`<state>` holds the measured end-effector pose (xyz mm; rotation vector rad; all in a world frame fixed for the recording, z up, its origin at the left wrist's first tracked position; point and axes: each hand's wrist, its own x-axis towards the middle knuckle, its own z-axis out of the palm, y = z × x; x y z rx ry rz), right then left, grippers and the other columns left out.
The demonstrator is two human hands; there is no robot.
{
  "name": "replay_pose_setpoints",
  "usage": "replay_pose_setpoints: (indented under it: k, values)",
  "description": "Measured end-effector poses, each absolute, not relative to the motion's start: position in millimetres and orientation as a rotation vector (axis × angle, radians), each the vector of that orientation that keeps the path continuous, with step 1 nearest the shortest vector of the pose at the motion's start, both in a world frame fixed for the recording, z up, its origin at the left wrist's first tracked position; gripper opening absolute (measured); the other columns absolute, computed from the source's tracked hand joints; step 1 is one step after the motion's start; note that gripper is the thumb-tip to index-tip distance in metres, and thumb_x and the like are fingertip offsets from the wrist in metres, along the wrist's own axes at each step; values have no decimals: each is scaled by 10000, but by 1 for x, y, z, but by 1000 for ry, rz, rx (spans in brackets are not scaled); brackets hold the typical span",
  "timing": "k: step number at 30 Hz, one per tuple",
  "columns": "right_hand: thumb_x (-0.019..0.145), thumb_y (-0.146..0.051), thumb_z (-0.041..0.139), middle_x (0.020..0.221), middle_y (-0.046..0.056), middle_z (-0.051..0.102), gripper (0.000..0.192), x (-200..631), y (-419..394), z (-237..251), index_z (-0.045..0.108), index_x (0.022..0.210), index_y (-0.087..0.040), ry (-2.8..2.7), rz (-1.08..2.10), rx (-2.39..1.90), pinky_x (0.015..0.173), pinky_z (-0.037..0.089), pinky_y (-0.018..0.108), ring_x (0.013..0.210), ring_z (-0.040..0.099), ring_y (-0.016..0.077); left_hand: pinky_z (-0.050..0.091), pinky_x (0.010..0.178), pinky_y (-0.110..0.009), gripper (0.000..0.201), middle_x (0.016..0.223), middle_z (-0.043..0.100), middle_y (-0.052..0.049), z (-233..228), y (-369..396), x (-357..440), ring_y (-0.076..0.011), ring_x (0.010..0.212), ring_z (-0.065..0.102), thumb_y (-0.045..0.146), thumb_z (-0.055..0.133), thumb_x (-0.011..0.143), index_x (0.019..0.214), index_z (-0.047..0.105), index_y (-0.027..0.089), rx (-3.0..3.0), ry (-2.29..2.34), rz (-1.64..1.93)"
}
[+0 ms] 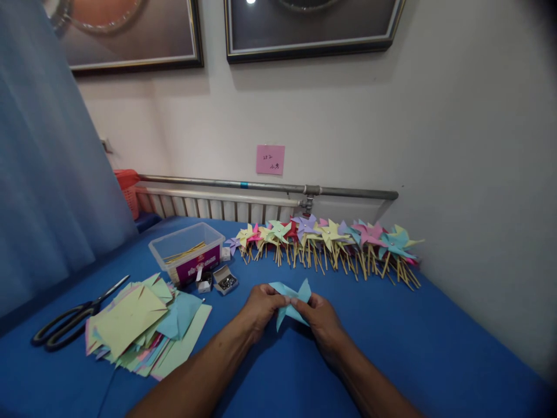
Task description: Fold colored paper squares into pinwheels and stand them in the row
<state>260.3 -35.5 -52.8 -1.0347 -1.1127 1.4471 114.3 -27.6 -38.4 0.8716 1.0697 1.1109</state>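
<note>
My left hand (261, 306) and my right hand (319, 317) both pinch a light blue paper piece (292, 301), partly folded into pinwheel points, just above the blue table (391, 342). The fingers of both hands meet at the paper's middle. A stack of cut coloured paper squares (143, 331) lies to the left of my left forearm.
A row of finished paper pinwheels on sticks (331, 241) lies along the far edge by the wall. A clear plastic box with sticks (187, 251) and small boxes of pins (224, 281) sit at centre left. Black scissors (69, 322) lie far left. A blue curtain hangs on the left.
</note>
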Motion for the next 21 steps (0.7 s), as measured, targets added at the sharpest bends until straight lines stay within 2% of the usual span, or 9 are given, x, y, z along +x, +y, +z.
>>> replay_pose_setpoints:
  k: [7, 21]
  values:
    - [633, -505, 849, 725, 37, 718, 450, 260, -38, -50, 748, 862, -131, -1098, 1406, -1078, 628, 472, 283, 633, 600, 166, 299, 454, -233, 195, 466, 538, 18, -36, -30, 115, -79, 420, 420, 195, 757, 525, 545, 567, 155, 926, 1046, 1096]
    - [656, -466, 812, 756, 51, 740, 435, 259, -33, -60, 752, 918, -124, -1104, 1349, -1132, 622, 463, 284, 630, 610, 176, 314, 447, -228, 182, 479, 554, 16, -41, -27, 119, -87, 421, 433, 212, 747, 547, 577, 578, 151, 979, 1133, 1150]
